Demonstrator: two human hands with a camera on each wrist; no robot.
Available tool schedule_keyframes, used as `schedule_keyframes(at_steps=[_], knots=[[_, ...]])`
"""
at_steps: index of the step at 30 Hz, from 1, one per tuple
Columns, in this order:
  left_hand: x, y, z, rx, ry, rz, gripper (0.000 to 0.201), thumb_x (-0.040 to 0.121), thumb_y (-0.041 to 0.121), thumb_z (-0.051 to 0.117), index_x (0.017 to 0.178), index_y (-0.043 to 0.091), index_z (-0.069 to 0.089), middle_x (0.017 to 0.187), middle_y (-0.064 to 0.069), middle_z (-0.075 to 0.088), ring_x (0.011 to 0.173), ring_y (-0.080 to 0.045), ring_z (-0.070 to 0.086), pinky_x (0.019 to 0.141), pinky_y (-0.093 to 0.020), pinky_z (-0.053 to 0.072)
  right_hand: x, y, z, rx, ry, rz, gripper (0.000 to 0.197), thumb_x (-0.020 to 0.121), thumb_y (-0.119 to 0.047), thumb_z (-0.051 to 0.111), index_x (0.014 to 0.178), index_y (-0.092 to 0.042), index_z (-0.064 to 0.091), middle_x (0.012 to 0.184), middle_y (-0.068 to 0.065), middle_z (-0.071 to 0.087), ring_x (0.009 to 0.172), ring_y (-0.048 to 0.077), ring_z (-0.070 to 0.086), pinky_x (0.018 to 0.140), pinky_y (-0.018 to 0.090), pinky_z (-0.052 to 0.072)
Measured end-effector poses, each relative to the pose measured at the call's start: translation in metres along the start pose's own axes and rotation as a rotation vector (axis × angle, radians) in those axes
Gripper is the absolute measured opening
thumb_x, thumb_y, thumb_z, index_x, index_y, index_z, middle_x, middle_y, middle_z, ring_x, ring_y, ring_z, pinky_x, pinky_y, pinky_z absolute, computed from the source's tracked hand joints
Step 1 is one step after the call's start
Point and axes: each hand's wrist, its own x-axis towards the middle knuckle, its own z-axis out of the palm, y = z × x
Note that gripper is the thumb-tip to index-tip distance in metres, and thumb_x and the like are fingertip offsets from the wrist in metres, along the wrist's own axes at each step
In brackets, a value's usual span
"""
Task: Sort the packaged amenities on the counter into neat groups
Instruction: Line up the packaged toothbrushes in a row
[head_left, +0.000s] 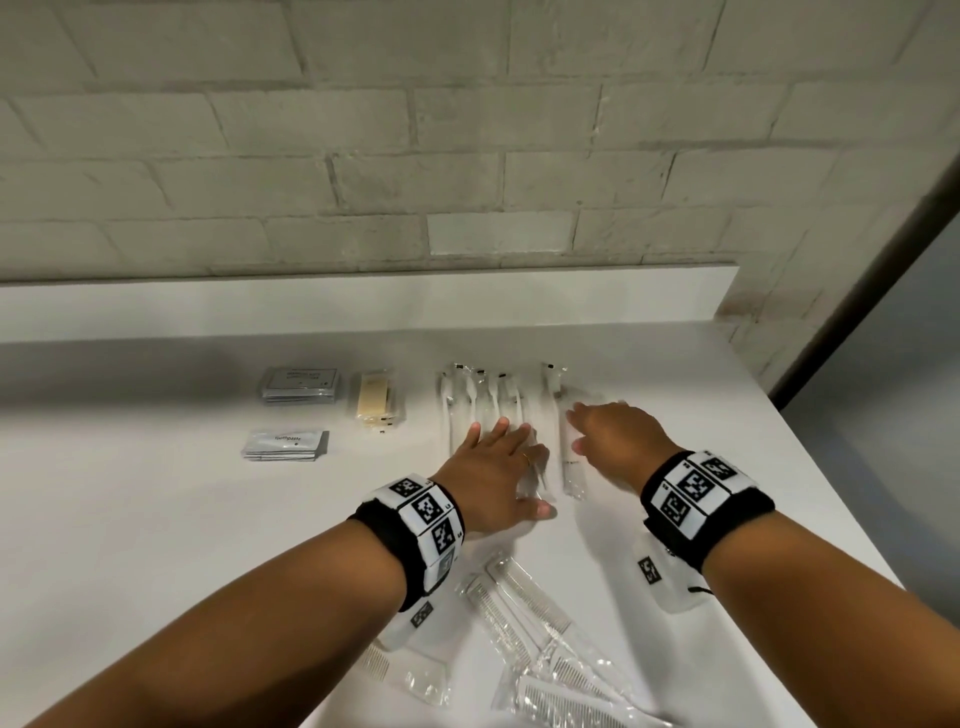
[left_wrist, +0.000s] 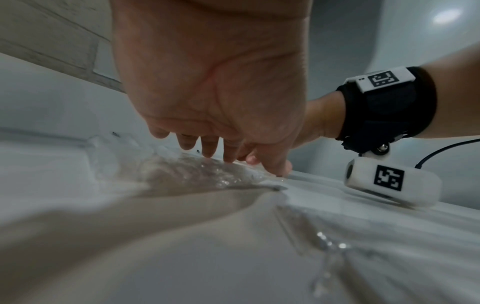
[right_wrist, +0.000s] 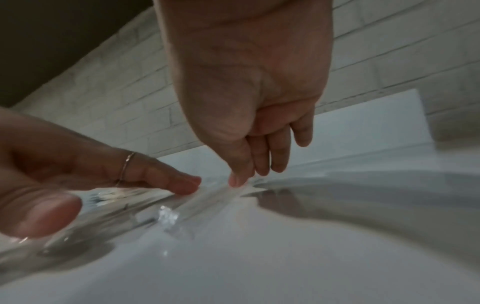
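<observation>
A row of white toothbrushes in clear wrappers (head_left: 480, 397) lies mid-counter. My left hand (head_left: 511, 457) rests flat on the near ends of that row, fingers straight; the left wrist view shows its fingertips (left_wrist: 207, 153) on crinkled wrapper. One more wrapped toothbrush (head_left: 571, 475) lies just right of the row, between my hands. My right hand (head_left: 597, 426) hovers over it with fingers loosely spread, and its thumb tip (right_wrist: 236, 181) touches the wrapper (right_wrist: 207, 197). Several wrapped combs (head_left: 519, 618) lie scattered at the front.
Left of the toothbrushes sit a stack of beige soap packs (head_left: 375, 401), a stack of grey sachets (head_left: 298, 384) and a stack of toothpaste sachets (head_left: 284, 445). The white counter (head_left: 156, 519) ends at an edge on the right (head_left: 831, 467). A raised ledge (head_left: 363, 301) and brick wall stand behind.
</observation>
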Motion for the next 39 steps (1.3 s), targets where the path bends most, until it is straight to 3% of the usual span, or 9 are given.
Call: schedule_keyframes(at_steps=[5,8,11,14,21,25,33,36,39], knots=[[-0.001,0.000,-0.001,-0.004,-0.002,-0.016,0.081,0.087,0.065,0.043,0.152,0.024,0.017,0.162,-0.001,-0.004,0.149,-0.021,-0.010,0.120,-0.046,-0.006,0.002,-0.001,0.002,-0.022,-0.089,-0.008,0.052,0.097,-0.035,0.048,0.145,-0.020,0.035,0.146,0.002,0.044,0.133,0.022,0.043,0.115,0.040,0.023],[-0.004,0.002,-0.007,0.005,-0.017,-0.027,0.075,0.092,0.057,0.043,0.152,0.017,0.019,0.162,-0.003,-0.003,0.149,-0.022,-0.008,0.120,-0.047,-0.003,0.000,-0.014,0.001,-0.044,-0.093,-0.077,0.050,0.100,-0.024,0.041,0.148,-0.021,0.030,0.153,0.000,0.034,0.138,0.021,0.037,0.117,0.045,0.019],[-0.006,0.004,-0.010,0.001,-0.025,-0.032,0.072,0.095,0.050,0.043,0.153,0.017,0.015,0.162,-0.004,-0.003,0.149,-0.023,-0.006,0.121,-0.047,-0.001,0.002,-0.022,0.001,0.044,-0.032,-0.034,0.046,0.099,-0.016,0.036,0.145,-0.020,0.035,0.148,0.002,0.042,0.133,0.022,0.043,0.115,0.043,0.023],[-0.007,0.002,-0.008,-0.009,-0.012,-0.028,0.073,0.096,0.048,0.044,0.153,0.017,0.012,0.162,-0.004,-0.004,0.149,-0.024,-0.006,0.121,-0.046,0.000,0.003,-0.029,-0.001,0.213,0.024,0.004,0.046,0.098,-0.027,0.043,0.143,-0.021,0.036,0.143,0.003,0.048,0.129,0.027,0.048,0.113,0.040,0.029],[-0.005,-0.008,-0.004,-0.060,0.122,-0.169,0.088,0.090,0.065,0.037,0.154,0.015,0.002,0.160,-0.012,-0.013,0.148,-0.030,-0.012,0.119,-0.046,-0.004,0.000,-0.037,-0.005,0.231,-0.047,-0.033,0.050,0.096,-0.026,0.045,0.145,-0.017,0.036,0.148,0.006,0.042,0.128,0.028,0.050,0.104,0.040,0.043],[-0.005,-0.022,-0.005,-0.139,0.055,-0.348,0.090,0.090,0.067,0.030,0.153,0.013,-0.006,0.160,-0.013,-0.014,0.149,-0.029,-0.007,0.119,-0.048,-0.005,-0.005,-0.038,-0.009,0.201,-0.070,-0.049,0.052,0.100,-0.027,0.045,0.149,-0.017,0.029,0.157,0.002,0.029,0.134,0.026,0.043,0.108,0.036,0.037],[-0.013,-0.028,-0.010,-0.197,0.098,-0.331,0.089,0.091,0.066,0.034,0.153,0.019,-0.009,0.161,-0.007,-0.013,0.149,-0.026,-0.005,0.119,-0.048,-0.004,-0.007,-0.028,-0.009,0.371,-0.028,-0.024,0.061,0.097,-0.027,0.049,0.151,-0.028,0.022,0.157,-0.001,0.028,0.139,0.021,0.039,0.113,0.030,0.031],[-0.028,-0.025,-0.023,-0.179,0.168,-0.282,0.080,0.093,0.057,0.040,0.154,0.021,0.001,0.162,-0.008,-0.005,0.149,-0.030,0.004,0.119,-0.049,0.003,-0.016,-0.019,-0.015,0.482,-0.007,0.011,0.062,0.094,-0.026,0.057,0.149,-0.028,0.029,0.153,0.002,0.037,0.136,0.022,0.044,0.112,0.038,0.036],[-0.048,-0.020,-0.034,-0.186,0.209,-0.186,0.052,0.095,0.036,0.049,0.144,0.024,0.038,0.150,-0.006,0.035,0.135,-0.028,0.039,0.112,-0.040,0.032,-0.040,-0.014,-0.023,0.524,-0.100,0.045,0.056,0.090,-0.031,0.064,0.142,-0.026,0.044,0.145,0.001,0.048,0.130,0.017,0.049,0.108,0.035,0.041]])
